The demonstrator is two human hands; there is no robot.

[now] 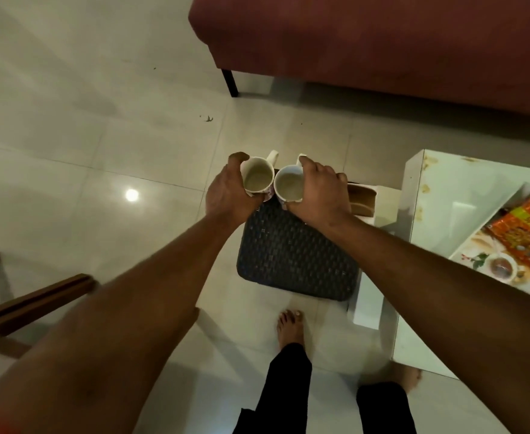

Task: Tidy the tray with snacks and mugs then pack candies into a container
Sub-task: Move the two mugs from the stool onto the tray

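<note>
**Mugs in Both Hands**

A person's left hand (226,191) grips one white mug (258,180), the right hand (321,195) a second mug (289,187), side by side above a dark woven surface (295,261) and floor tiles (100,145). To their right, a tray (473,242) with snack packets (523,228) sits on a white table (445,189).

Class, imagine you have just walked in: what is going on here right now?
A person stands on a tiled floor and holds a mug in each hand. The left hand grips the left mug and the right hand grips the right mug. Both mugs are upright, side by side above a dark woven stool. To the right, snack packets lie on a tray on a white table.
</note>
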